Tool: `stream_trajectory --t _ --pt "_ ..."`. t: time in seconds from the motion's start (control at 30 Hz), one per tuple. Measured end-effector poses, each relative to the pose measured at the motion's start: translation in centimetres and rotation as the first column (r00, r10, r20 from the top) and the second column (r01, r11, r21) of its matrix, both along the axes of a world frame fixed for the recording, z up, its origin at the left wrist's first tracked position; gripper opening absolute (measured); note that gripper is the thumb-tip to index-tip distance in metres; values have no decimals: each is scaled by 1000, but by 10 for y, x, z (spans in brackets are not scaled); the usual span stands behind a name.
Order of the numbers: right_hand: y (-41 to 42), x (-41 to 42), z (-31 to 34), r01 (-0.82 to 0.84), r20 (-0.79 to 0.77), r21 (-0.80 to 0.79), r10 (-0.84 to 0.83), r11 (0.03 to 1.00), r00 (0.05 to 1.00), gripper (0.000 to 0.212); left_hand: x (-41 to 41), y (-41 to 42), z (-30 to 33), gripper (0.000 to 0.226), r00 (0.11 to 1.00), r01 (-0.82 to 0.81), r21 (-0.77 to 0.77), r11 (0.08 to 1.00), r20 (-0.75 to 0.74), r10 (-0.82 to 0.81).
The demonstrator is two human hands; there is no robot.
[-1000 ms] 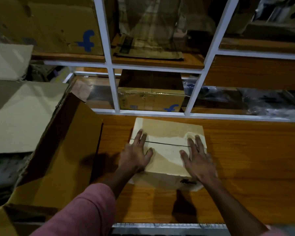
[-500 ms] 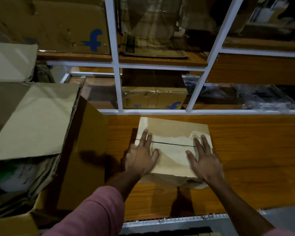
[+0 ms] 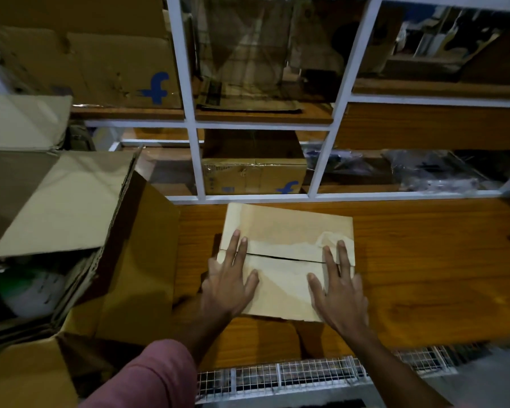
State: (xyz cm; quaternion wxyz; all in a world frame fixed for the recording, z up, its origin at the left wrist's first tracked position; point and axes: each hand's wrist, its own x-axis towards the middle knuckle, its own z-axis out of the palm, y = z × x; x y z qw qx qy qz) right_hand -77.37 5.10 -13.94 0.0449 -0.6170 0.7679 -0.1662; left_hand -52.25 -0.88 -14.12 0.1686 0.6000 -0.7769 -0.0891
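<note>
Both hands lie flat, fingers straight, on top of the small cardboard box (image 3: 286, 260). Left hand (image 3: 228, 285) presses the left part of the lid, index and middle fingertips reaching across the seam; right hand (image 3: 337, 293) presses the right part, two fingers likewise across the seam. Neither hand curls round anything.

Surroundings: the box sits on the wooden shelf board (image 3: 424, 260), towards its back edge, just before the white rack frame (image 3: 324, 160). To the left, close by the left hand, stands a large open carton (image 3: 136, 260), its tall flap raised between hand and carton interior; crumpled contents inside are too dark to identify. Behind the frame, on a lower level, a taped carton with a blue f mark (image 3: 253, 175); upper left, a bigger carton with the same mark (image 3: 100, 69). Dark plastic wrap (image 3: 424, 172) lies at the right behind the frame. A wire mesh strip (image 3: 306, 375) edges the board at the front.

Box: pale brown, two top flaps meeting in a dark narrow slit across the middle; torn lighter paper patch near the seam; lid closed, untaped.
</note>
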Motion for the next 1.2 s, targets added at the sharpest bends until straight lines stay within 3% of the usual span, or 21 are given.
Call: stream_trajectory --t 0.23,0.33,0.67,0.9,1.2 --pt "25 4 20 -19 82 -59 24 998 996 88 1 39 7 80 999 -32 35 999 1 32" --pt "32 4 43 -29 103 -144 44 989 994 84 0 53 27 78 999 -51 -46 998 -9 50" --pt "30 1 194 -105 -21 -449 107 887 994 72 6 55 186 79 995 -66 -331 941 -91 38" --pt "35 60 301 -214 -56 -540 219 814 974 72 73 62 279 84 984 -173 -466 868 -124 130" --pt "21 192 353 -326 -40 -573 372 752 928 79 203 80 342 74 943 -333 -544 770 -180 281"
